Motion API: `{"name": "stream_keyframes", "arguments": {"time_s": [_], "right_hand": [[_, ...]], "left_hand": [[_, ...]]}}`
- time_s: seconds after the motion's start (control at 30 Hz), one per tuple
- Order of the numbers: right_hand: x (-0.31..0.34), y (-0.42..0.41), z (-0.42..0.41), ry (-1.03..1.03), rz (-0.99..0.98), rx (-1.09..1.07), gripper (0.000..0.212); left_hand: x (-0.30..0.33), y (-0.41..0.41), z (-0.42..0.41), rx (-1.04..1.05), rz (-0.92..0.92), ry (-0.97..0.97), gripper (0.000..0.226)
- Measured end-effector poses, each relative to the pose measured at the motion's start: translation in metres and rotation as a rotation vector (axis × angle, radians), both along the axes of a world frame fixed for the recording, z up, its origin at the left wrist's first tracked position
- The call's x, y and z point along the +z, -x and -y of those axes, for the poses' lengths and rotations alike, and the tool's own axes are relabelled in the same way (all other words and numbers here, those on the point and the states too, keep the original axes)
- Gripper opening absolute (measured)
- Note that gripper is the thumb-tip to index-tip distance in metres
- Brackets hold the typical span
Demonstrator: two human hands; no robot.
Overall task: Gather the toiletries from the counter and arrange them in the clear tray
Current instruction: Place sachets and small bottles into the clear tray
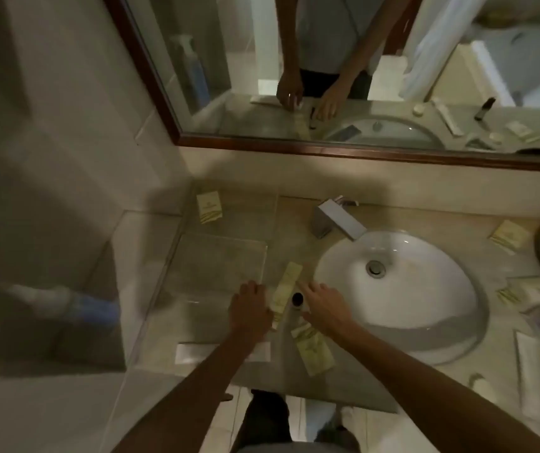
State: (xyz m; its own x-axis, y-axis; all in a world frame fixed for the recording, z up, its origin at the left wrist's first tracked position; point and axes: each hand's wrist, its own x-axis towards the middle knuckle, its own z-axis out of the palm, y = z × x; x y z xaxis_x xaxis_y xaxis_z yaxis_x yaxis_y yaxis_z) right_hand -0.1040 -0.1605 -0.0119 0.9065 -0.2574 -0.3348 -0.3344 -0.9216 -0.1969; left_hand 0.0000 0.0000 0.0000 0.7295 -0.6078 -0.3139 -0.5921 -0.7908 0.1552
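Note:
The clear tray (263, 256) lies on the counter left of the sink, with one yellow packet (209, 207) at its far end. A long yellow packet (287, 286) lies by the tray's right edge, and a small dark-topped bottle (297, 299) stands beside it. My left hand (249, 310) has curled fingers at the tray's near right corner, against the long packet; whether it grips anything is unclear. My right hand (324, 305) is spread, with forefinger and thumb on either side of the bottle. Another yellow packet (312, 349) lies under my right wrist.
The white sink (425, 308) and its faucet (337, 219) fill the middle of the counter. More yellow packets (507, 237) (517, 292) and a white tube (530, 364) lie right of the sink. A white flat item (190, 353) sits at the front edge. The mirror (327, 76) lines the back wall.

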Motion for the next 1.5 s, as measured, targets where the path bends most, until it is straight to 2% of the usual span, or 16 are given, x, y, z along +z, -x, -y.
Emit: {"name": "stream_keyframes", "arguments": {"time_s": [0.03,0.17,0.23,0.33,0.57,0.8,0.97,1.07,1.23,1.4,1.5], "right_hand": [[-0.002,-0.008,-0.002,0.000,0.004,0.037,0.063],[-0.011,-0.023,-0.005,0.049,0.005,0.127,0.027],[-0.012,-0.025,-0.004,0.064,-0.002,0.124,0.020],[-0.013,-0.022,-0.001,0.088,-0.024,0.108,0.019],[-0.002,-0.005,0.024,0.130,-0.074,0.094,0.019],[0.016,0.017,0.053,0.193,-0.059,0.069,0.018],[0.024,0.027,0.064,0.225,-0.010,0.017,0.018],[0.031,0.025,0.075,0.234,0.042,-0.038,0.021],[0.041,-0.006,0.078,0.269,0.062,-0.040,0.019],[0.033,-0.074,0.038,0.130,0.109,0.017,0.011],[0.026,-0.122,0.007,0.068,0.153,0.036,0.019]], "left_hand": [[-0.005,-0.005,0.004,-0.064,0.029,-0.041,0.042],[-0.029,-0.010,0.023,-0.221,0.072,-0.116,0.037],[-0.037,-0.008,0.029,-0.260,0.069,-0.122,0.033],[-0.045,-0.005,0.036,-0.227,0.045,-0.142,0.028],[-0.045,-0.004,0.051,-0.211,-0.058,-0.136,0.032],[-0.046,0.001,0.067,-0.284,-0.092,-0.212,0.055],[-0.039,-0.003,0.072,-0.396,-0.133,-0.153,0.029],[-0.023,-0.018,0.072,-0.540,-0.059,-0.081,0.029],[-0.006,-0.080,0.029,-0.621,0.093,-0.135,0.028],[-0.022,-0.141,-0.038,-0.450,0.052,-0.281,0.031],[-0.034,-0.161,-0.064,-0.430,0.024,-0.337,0.041]]}}
